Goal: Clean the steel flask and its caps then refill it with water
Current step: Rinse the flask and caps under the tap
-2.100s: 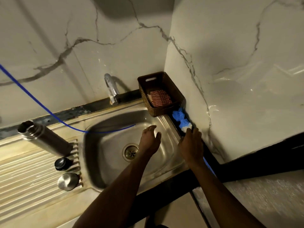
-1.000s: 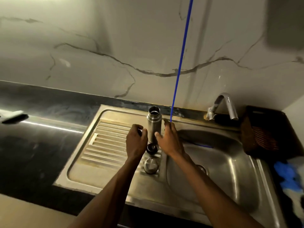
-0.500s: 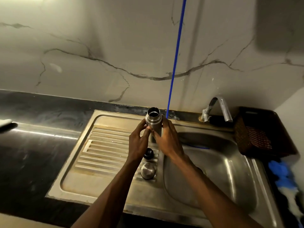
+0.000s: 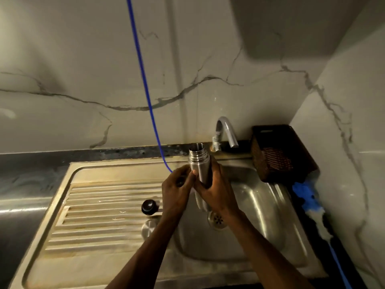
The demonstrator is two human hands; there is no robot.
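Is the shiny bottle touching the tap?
Apart. In the head view the steel flask, gripped by the right hand, is held up left of the tap, and wall and counter show between them.

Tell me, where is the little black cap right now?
The black cap sits on the ribbed draining board left of the sink bowl, just left of the left hand and behind the steel cap.

Home kitchen: steel sink [image 4: 270, 205], tap [image 4: 226, 130], marble-look wall tiles [image 4: 83, 69].
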